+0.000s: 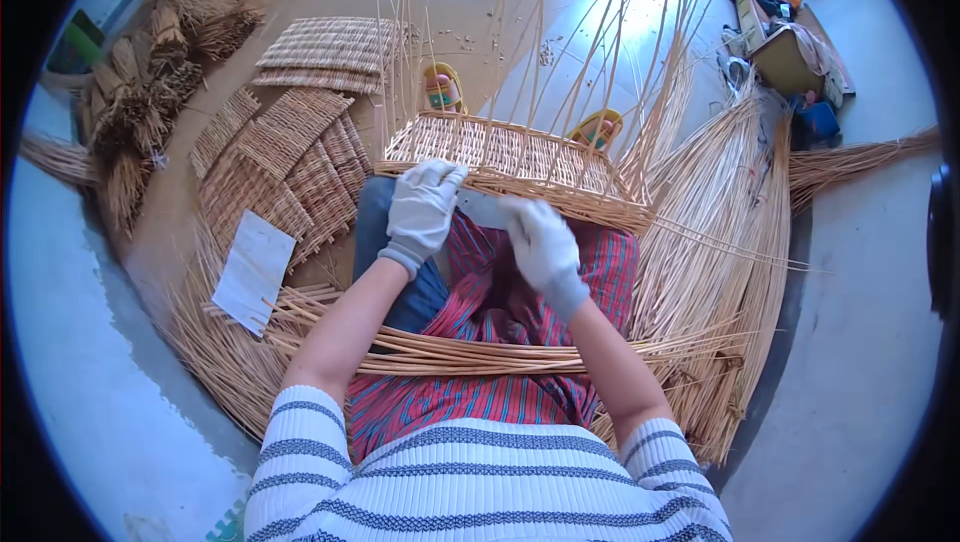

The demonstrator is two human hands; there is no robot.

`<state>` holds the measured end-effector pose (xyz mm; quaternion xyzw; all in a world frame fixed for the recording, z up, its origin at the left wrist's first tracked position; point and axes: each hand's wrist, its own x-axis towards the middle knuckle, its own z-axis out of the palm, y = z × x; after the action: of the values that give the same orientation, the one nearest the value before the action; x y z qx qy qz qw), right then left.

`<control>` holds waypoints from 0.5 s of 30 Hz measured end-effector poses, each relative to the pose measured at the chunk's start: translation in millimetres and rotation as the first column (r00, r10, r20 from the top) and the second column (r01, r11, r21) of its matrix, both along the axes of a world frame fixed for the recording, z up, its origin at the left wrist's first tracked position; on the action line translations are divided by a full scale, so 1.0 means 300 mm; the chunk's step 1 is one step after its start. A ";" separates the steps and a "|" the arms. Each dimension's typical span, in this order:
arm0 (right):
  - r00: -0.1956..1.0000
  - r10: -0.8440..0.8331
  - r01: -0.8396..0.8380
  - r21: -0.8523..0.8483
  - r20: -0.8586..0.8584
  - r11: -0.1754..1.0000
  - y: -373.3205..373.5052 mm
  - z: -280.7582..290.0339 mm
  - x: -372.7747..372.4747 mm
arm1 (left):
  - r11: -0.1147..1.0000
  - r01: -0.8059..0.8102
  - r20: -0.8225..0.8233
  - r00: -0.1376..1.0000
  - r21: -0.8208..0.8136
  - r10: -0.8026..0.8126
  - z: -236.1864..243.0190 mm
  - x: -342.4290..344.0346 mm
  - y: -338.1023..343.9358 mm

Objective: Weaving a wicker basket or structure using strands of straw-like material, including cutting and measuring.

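Observation:
A rectangular woven basket (510, 152), with long upright rods rising from it, lies across the front of my lap (500, 397). My left hand (422, 212), in a white glove, has its fingers closed on the basket's near edge at the left. My right hand (542, 247), also gloved, is just below the near edge at the middle, blurred, so I cannot tell how its fingers are set. A bunch of peeled rods (480, 357) lies across my lap beneath my forearms.
Woven panels (290, 152) and a white sheet (250, 262) lie at the left, near brown bundles (150, 82). Long pale rods (720, 272) fill the right side. A cluttered wooden bench (790, 57) stands at back right. My feet in yellow slippers (440, 87) show beyond the basket.

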<state>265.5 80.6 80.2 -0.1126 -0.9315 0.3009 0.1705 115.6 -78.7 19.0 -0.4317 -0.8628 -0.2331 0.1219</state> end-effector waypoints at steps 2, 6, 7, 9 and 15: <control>0.996 -0.081 0.085 0.089 -0.048 0.992 0.062 -0.077 -0.143 | 0.999 0.000 -0.109 0.994 -0.033 -0.003 -0.026 -0.002 0.072; 0.972 -0.127 0.056 0.333 0.196 0.941 0.136 -0.225 -0.300 | 0.996 -0.021 -0.118 0.993 -0.081 0.011 -0.124 -0.052 0.141; 0.976 -0.109 0.062 0.233 0.191 0.970 0.124 -0.221 -0.311 | 0.996 0.009 -0.095 0.995 -0.087 -0.017 -0.130 -0.060 0.127; 0.964 -0.107 0.039 0.272 0.242 0.962 0.122 -0.214 -0.337 | 0.994 0.039 -0.090 0.995 -0.104 -0.049 -0.146 -0.070 0.120; 0.932 -0.140 -0.031 0.459 0.334 0.888 0.075 -0.205 -0.357 | 0.993 0.030 -0.074 0.996 -0.114 -0.039 -0.141 -0.072 0.112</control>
<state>158.4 103.2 18.8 -0.1487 -0.9876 0.0428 0.0281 94.2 -45.0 -23.3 -0.4615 -0.8617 -0.1692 0.1260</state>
